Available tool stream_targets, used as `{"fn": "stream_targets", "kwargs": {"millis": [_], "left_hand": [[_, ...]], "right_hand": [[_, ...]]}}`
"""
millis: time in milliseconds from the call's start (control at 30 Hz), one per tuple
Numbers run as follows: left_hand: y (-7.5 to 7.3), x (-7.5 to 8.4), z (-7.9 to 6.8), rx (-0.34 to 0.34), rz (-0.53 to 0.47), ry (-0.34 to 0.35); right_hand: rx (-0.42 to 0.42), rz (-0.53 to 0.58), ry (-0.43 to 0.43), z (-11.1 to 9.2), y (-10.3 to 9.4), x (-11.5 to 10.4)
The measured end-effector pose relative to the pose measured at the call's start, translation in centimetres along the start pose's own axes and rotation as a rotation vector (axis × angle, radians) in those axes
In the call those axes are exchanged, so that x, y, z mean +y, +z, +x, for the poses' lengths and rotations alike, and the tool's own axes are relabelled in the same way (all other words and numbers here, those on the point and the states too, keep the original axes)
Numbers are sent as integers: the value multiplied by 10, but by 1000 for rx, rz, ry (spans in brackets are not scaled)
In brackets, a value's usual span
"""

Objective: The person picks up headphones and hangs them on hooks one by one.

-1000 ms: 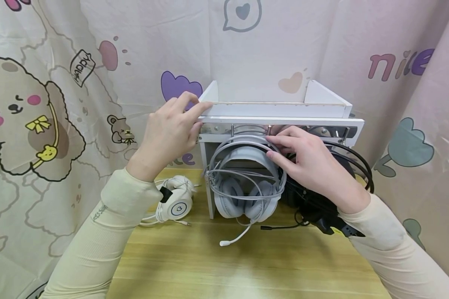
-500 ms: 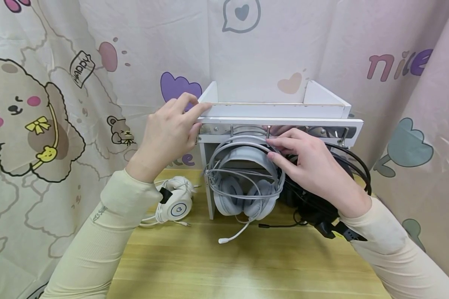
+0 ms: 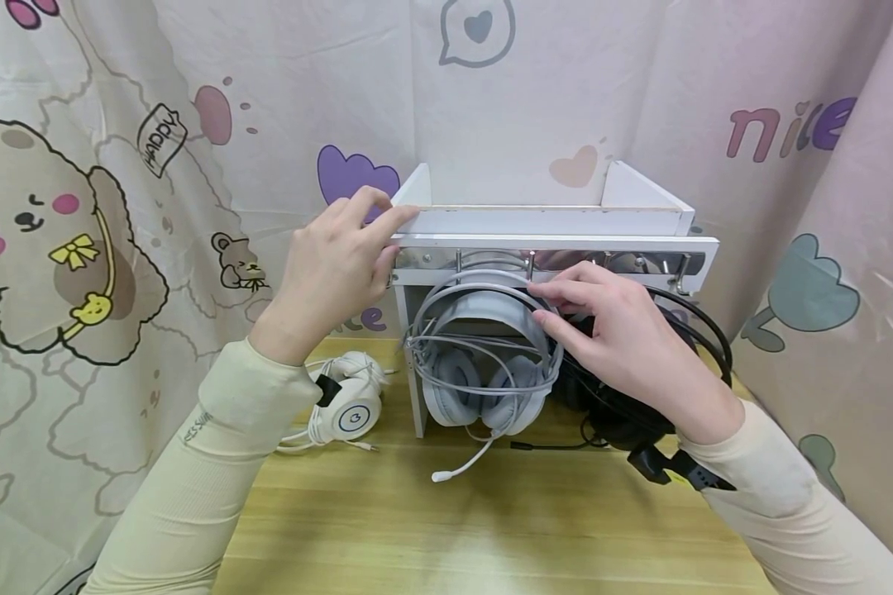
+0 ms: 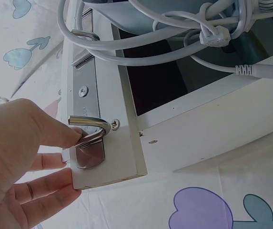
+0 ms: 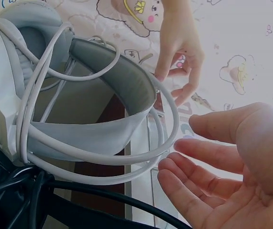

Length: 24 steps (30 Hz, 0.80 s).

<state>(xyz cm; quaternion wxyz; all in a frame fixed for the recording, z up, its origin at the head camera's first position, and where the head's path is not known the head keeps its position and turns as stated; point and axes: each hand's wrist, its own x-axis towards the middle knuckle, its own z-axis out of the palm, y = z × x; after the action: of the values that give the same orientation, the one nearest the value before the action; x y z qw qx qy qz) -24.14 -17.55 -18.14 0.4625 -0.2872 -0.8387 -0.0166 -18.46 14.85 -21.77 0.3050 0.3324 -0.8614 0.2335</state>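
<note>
A white shelf (image 3: pixel 551 221) carries a metal strip of hooks along its front. My left hand (image 3: pixel 335 256) holds its left end; in the left wrist view the thumb (image 4: pixel 62 129) presses by the end hook (image 4: pixel 91 126), with fingers at the board's edge. From the hooks hangs a light grey headset (image 3: pixel 484 307), its cable wound round it and its microphone pointing down. My right hand (image 3: pixel 618 322) is beside the top of that headset, fingers loosely extended. In the right wrist view its fingertips are right at the looped cable (image 5: pixel 174 119), with nothing between thumb and fingers.
Behind the right hand hangs a black headset (image 3: pixel 625 405) with thick cables. A white headset (image 3: pixel 357 405) lies on the wooden table (image 3: pixel 476 537) left of the shelf. A printed curtain (image 3: pixel 268 66) surrounds the table at the back and sides.
My right hand has moved slightly down, away from the hook strip. The left hand keeps its place on the shelf end, and the grey headset still hangs from the hooks.
</note>
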Motion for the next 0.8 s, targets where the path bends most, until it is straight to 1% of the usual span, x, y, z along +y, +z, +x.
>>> {"fn": "stream_targets", "kwargs": {"millis": [167,533,800], "left_hand": [[0,0,0,2,-8,-2],[-1,-1,0,4,-14,2],[-1,0,-2,-8,-10,-4]], "right_hand": [[-6,0,3,-3,-2,-3],[42,-8,-87,-9,-7,-5],[53,-18,-107,-13,-12,-6]]}}
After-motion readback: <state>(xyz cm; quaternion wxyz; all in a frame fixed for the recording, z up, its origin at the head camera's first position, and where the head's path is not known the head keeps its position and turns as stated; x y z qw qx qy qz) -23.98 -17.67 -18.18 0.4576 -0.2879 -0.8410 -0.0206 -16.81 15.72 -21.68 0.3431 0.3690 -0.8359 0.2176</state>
